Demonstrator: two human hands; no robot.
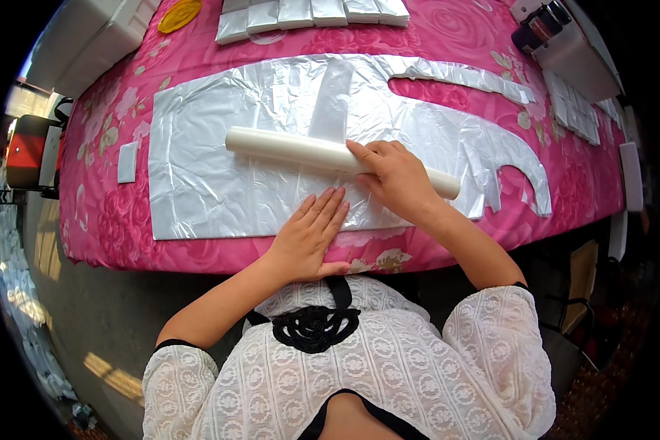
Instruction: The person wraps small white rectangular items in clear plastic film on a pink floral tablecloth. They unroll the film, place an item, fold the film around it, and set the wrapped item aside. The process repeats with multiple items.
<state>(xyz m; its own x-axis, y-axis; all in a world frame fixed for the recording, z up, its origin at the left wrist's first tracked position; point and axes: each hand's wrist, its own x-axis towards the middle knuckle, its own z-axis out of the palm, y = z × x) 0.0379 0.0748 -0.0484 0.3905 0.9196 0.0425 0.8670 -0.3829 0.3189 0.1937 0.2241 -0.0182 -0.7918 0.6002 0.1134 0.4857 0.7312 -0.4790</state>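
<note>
A silvery-white plastic sheet [205,172], cut like a disposable apron with curved cut-outs and narrow strips at its right end, lies spread on the table. Across its middle rests a white roll [271,143], slightly slanted. My right hand [396,176] is closed over the roll right of its centre, thumb and fingertips on its top. A translucent plastic strip [333,99] extends from behind the roll toward the far edge of the sheet. My left hand [312,238] lies flat at the sheet's near edge, fingers stretched and holding nothing.
A pink floral cloth [117,220] covers the table. Folded plastic packets [293,13] are stacked at the far side, with more packets [572,110] at right. A small white packet [127,162] lies left. A dark bottle [541,28], a yellow object [179,15] and white boxes [95,44] stand around.
</note>
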